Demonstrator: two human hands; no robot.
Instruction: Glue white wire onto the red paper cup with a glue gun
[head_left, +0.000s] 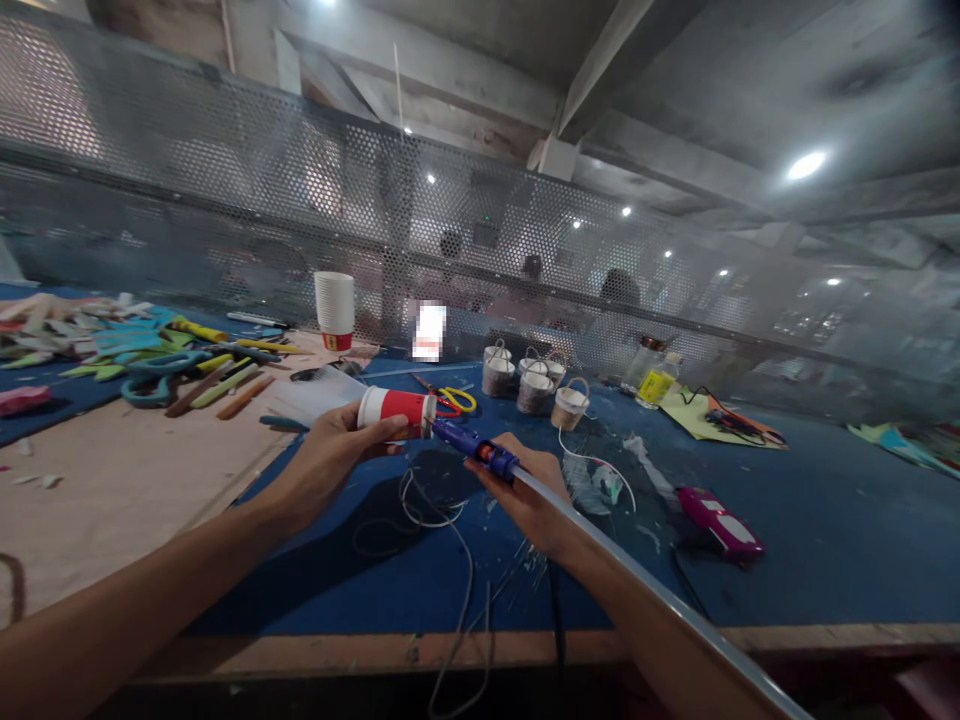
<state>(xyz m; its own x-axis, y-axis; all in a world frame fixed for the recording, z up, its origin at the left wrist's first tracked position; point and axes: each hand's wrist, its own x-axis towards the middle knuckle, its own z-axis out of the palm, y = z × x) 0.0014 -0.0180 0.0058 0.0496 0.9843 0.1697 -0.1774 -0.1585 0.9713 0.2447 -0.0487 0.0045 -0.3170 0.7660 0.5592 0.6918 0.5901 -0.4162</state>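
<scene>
My left hand (337, 450) is wrapped round a red and white paper cup (397, 410), which lies on its side in the air above the blue table. My right hand (529, 490) grips a blue glue gun (472, 445) with a long clear glue stick (645, 575) running out of its back toward the lower right. The gun's nozzle points at the cup's right end; whether it touches cannot be told. A thin white cord (469, 550) lies below the cup and hangs over the front edge.
Small cups with handles (535, 388) stand behind my right hand, and a magenta tool (720, 522) lies to the right. Stacked cups (335, 305), yellow-handled scissors (456, 402), blue scissors (161, 375) and a yellow bottle (656, 385) are further back.
</scene>
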